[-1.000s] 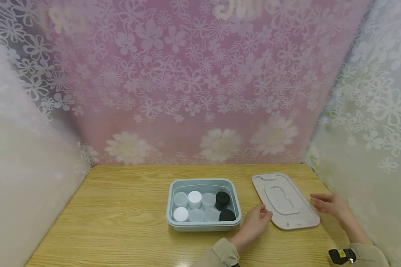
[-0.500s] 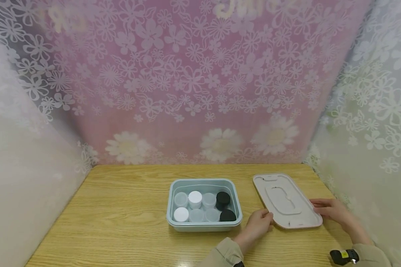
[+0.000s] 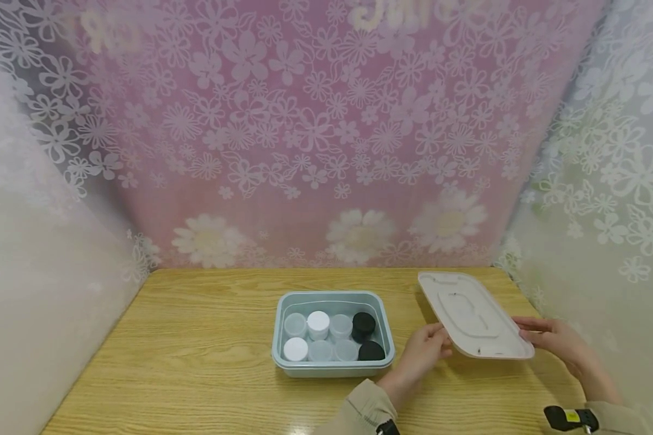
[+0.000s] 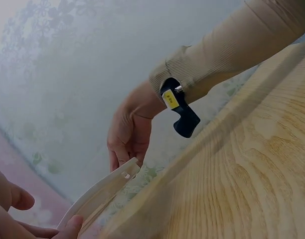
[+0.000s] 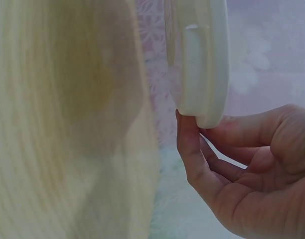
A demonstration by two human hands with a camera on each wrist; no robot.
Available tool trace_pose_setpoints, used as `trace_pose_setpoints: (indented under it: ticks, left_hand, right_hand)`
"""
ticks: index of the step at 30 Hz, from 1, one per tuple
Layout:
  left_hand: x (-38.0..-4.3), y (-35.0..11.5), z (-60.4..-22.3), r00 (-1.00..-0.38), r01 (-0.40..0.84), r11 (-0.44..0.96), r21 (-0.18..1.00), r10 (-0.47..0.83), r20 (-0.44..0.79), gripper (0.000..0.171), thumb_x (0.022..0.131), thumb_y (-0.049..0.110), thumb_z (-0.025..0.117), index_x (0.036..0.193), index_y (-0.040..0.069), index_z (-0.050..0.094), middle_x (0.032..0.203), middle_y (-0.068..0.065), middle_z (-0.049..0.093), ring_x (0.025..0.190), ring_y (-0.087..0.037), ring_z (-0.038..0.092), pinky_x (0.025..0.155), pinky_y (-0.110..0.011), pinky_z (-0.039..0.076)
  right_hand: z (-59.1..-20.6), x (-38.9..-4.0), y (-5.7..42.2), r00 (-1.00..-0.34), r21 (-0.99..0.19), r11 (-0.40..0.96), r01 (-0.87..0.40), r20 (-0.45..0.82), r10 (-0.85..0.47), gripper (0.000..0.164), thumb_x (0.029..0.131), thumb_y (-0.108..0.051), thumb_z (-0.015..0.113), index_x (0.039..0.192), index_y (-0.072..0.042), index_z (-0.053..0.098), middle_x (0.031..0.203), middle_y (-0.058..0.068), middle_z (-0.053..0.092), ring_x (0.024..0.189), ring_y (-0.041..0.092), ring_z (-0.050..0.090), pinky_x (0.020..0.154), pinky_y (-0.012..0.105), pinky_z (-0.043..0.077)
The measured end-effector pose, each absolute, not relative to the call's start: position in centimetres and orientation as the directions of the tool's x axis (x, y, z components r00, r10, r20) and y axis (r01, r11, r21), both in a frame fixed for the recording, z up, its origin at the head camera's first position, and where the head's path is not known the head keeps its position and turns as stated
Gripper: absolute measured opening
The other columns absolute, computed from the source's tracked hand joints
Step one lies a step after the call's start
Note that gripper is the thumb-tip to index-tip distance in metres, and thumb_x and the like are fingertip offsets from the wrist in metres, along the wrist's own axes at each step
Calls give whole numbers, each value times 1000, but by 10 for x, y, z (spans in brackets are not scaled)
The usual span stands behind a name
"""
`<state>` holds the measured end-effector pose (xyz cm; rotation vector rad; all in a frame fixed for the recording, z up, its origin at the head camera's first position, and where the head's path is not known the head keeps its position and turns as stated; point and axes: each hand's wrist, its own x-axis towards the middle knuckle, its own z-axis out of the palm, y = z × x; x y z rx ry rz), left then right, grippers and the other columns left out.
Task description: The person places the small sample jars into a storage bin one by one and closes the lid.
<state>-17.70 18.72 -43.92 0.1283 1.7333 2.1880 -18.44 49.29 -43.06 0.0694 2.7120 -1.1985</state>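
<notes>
A pale rectangular lid (image 3: 470,317) with a moulded ridge on its face is held off the table, tilted, at the right in the head view. My left hand (image 3: 423,356) pinches its left edge. The right hand (image 3: 557,347) grips the opposite edge between thumb and fingers, and the right wrist view shows those fingers (image 5: 190,149) at the lid's rim (image 5: 212,74). Left of the lid stands a light blue plastic box (image 3: 332,370). Inside it sit several round jars in two rows: white-topped jars (image 3: 318,323), clear-topped ones (image 3: 320,350) and black-topped ones (image 3: 363,325).
The wooden table (image 3: 196,338) carries the box near its middle. A pink flowered curtain (image 3: 332,151) hangs behind the far edge, with pale curtains (image 3: 620,241) at both sides. The right-hand curtain is close to the right hand.
Both hands have closed on the lid's edges and raised it off the table, tilting it. The lid has shifted slightly to the right. The box and jars stay in place.
</notes>
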Motion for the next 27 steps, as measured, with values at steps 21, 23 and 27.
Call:
trace_pose_setpoints:
  ticks: [21,23,27]
  left_hand:
    - [-205,120,-407,-951,-147,-366,919,309,-29,41,106,10,51,140,-13,50,123,-19,62,108,-24,63,97,-37,57]
    - [-210,110,-407,-953,-150,-373,916,301,-33,41,106,10,51,140,-12,50,124,-20,62,108,-23,64,98,-37,57]
    - [-220,91,-411,-957,-163,-388,907,284,-51,41,105,12,52,140,-9,50,124,-20,63,104,-20,67,96,-36,58]
  right_hand:
    - [-411,-203,427,-996,-742,669,-50,-8,-84,50,107,-21,55,144,12,47,129,20,64,94,-1,60,79,25,52]
    - [-410,-206,418,-996,-741,670,-53,-9,-89,50,107,-21,55,144,11,48,133,26,61,97,-1,60,83,32,54]
    - [-408,-214,399,-993,-745,664,-64,-16,-113,48,107,-19,53,145,11,47,137,31,56,109,17,63,93,52,52]
